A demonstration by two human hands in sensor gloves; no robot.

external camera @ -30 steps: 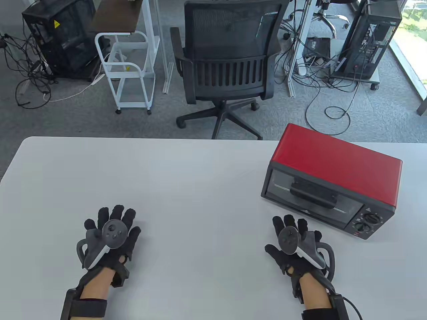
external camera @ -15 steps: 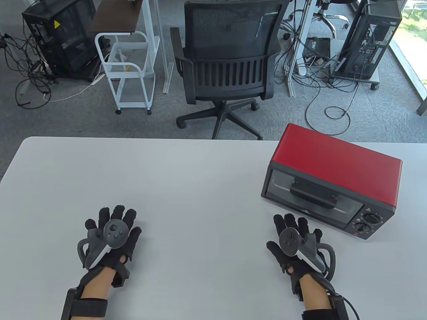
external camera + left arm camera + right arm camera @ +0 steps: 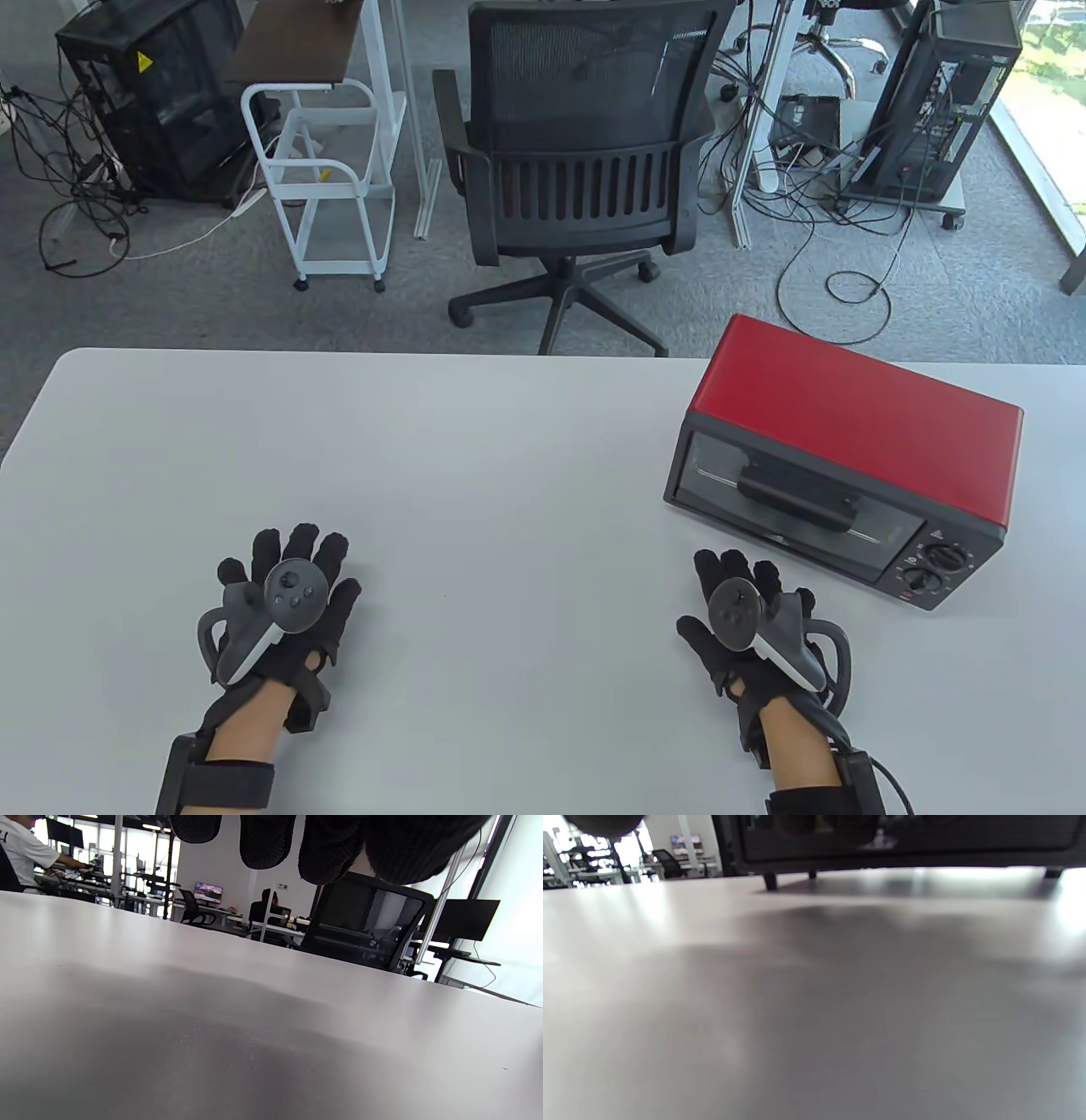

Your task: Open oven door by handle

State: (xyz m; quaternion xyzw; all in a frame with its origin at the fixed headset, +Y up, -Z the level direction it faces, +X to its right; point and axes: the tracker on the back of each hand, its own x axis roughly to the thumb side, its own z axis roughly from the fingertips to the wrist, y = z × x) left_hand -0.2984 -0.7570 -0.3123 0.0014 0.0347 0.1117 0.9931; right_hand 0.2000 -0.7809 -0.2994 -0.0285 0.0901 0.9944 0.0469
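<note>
Both grips wide and empty, left hand (image 3: 284,607) and right hand (image 3: 751,624) flat on surface (image 3: 509,475); handle (image 3: 796,501) of closed oven (image 3: 848,458) nearest right, presumably for reach.

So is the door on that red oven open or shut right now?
Shut. The oven door sits flush in the front of the red oven, its handle untouched; the right hand lies flat on the table, apart from it.

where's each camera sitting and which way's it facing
Table view: high, looking down at the table; left hand, right hand and red oven show.
Left wrist view: low over the table, facing the office chair; fingertips at top.
Right wrist view: low, facing the oven's underside; one fingertip.
Shared: oven, chair, table.
</note>
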